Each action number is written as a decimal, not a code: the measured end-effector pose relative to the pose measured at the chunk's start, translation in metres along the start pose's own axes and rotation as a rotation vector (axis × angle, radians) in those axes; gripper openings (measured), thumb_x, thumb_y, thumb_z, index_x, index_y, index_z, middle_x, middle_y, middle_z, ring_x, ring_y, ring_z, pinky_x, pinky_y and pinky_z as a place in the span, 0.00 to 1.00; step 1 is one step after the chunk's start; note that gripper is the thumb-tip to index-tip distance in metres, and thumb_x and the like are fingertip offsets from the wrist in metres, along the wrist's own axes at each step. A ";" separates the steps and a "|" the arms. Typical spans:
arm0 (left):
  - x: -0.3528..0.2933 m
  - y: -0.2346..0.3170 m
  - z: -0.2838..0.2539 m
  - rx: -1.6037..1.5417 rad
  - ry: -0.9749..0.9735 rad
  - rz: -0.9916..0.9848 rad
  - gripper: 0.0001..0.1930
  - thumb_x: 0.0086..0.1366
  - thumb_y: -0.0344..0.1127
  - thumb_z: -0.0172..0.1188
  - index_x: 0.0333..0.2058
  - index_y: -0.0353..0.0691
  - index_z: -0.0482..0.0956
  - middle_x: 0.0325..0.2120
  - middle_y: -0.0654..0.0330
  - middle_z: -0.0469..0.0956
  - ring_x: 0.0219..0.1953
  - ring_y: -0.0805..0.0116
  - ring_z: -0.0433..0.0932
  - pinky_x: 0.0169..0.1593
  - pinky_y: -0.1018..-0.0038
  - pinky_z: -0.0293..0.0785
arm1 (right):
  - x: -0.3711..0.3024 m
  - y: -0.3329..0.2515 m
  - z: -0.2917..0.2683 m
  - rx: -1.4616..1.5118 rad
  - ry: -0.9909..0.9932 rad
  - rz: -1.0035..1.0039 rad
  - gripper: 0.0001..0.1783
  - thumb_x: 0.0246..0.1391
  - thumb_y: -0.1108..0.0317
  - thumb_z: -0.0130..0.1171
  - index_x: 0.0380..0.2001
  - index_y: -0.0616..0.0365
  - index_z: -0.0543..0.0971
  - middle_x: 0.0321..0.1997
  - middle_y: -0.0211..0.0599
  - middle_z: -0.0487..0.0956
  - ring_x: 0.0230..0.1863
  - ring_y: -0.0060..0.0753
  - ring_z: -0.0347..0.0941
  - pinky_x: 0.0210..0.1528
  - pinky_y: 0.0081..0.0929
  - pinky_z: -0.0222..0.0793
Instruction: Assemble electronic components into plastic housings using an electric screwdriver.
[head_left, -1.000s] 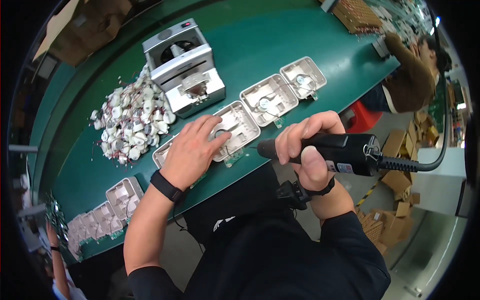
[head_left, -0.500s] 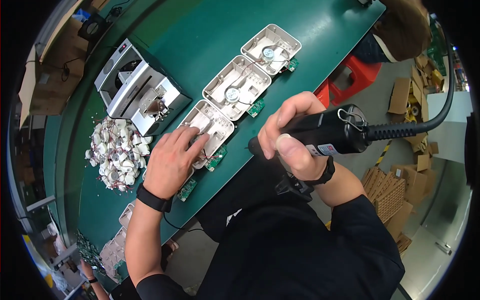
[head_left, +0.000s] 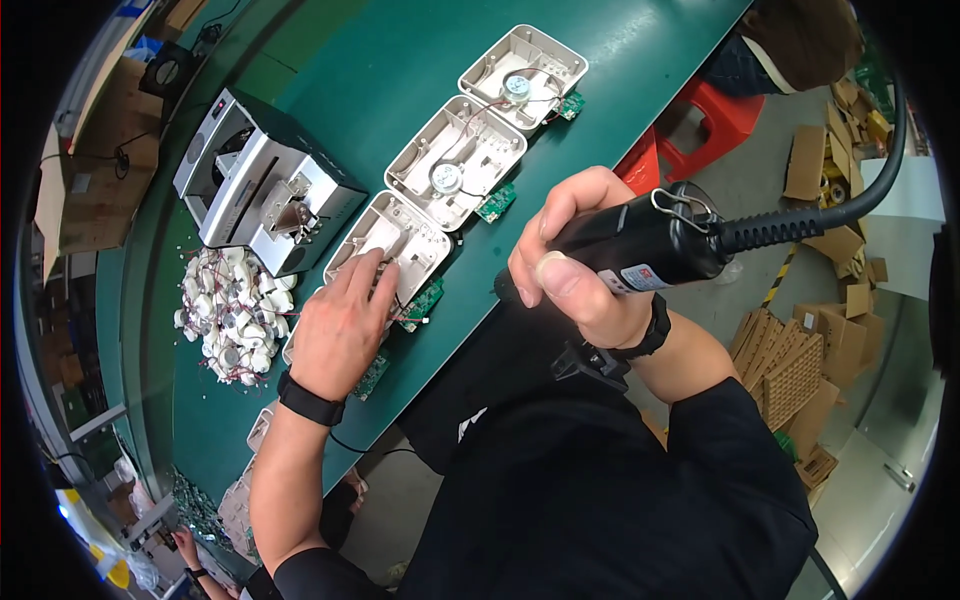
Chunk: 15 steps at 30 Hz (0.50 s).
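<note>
My right hand [head_left: 580, 255] grips a black electric screwdriver [head_left: 640, 240] with a thick cable, its dark nose end near the table's front edge. My left hand [head_left: 345, 325] lies with fingers stretched into a light-grey plastic housing [head_left: 425, 240]; what lies under the fingertips is partly hidden. Beside it a green circuit board [head_left: 420, 305] hangs out on wires. Two more open housings continue the row, the middle one [head_left: 490, 140] and the far one [head_left: 550, 62]. Each holds a round speaker, such as the middle one's [head_left: 446, 179], wired to a small green board [head_left: 496, 203].
A grey and black screw feeder [head_left: 270, 190] stands left of the row. Near it lies a heap of white round parts with wires [head_left: 235, 315]. More housings [head_left: 238, 510] are at the lower left, by another person's hand [head_left: 186, 548]. A red stool [head_left: 715, 135] and cardboard boxes [head_left: 825, 340] are at right.
The view has shifted slightly, so the housings and feeder appear farther left. My left fingers have moved within the nearest housing. The screwdriver stays in my right hand.
</note>
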<state>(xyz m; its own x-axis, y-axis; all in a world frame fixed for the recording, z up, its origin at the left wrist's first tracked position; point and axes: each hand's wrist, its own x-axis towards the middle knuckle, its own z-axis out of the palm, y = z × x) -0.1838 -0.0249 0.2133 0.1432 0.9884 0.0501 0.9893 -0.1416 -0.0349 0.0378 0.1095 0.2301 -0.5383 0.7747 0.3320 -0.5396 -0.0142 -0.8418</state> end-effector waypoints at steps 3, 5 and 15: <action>-0.003 0.008 0.005 -0.034 0.037 -0.106 0.18 0.60 0.30 0.60 0.50 0.38 0.75 0.49 0.55 0.76 0.52 0.59 0.78 0.45 0.68 0.80 | 0.000 -0.002 -0.004 -0.009 0.012 0.004 0.17 0.56 0.68 0.60 0.41 0.56 0.63 0.25 0.36 0.72 0.23 0.26 0.70 0.30 0.29 0.72; -0.004 0.013 0.005 -0.050 0.054 -0.162 0.19 0.60 0.30 0.60 0.51 0.38 0.75 0.48 0.55 0.77 0.51 0.59 0.78 0.44 0.68 0.81 | 0.000 -0.002 -0.005 -0.012 0.016 0.007 0.17 0.56 0.68 0.60 0.41 0.56 0.63 0.25 0.36 0.72 0.23 0.27 0.70 0.30 0.29 0.72; -0.004 0.023 0.007 0.018 0.224 -0.207 0.14 0.59 0.29 0.64 0.45 0.39 0.77 0.41 0.58 0.78 0.40 0.59 0.79 0.40 0.66 0.77 | -0.003 0.003 -0.009 -0.025 0.009 0.014 0.16 0.55 0.70 0.60 0.41 0.57 0.63 0.25 0.37 0.72 0.23 0.27 0.70 0.30 0.30 0.72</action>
<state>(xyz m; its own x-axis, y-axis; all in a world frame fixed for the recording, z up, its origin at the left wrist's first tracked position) -0.1620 -0.0318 0.2050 -0.0572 0.9593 0.2766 0.9977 0.0648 -0.0183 0.0435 0.1121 0.2227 -0.5399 0.7800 0.3163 -0.5154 -0.0093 -0.8569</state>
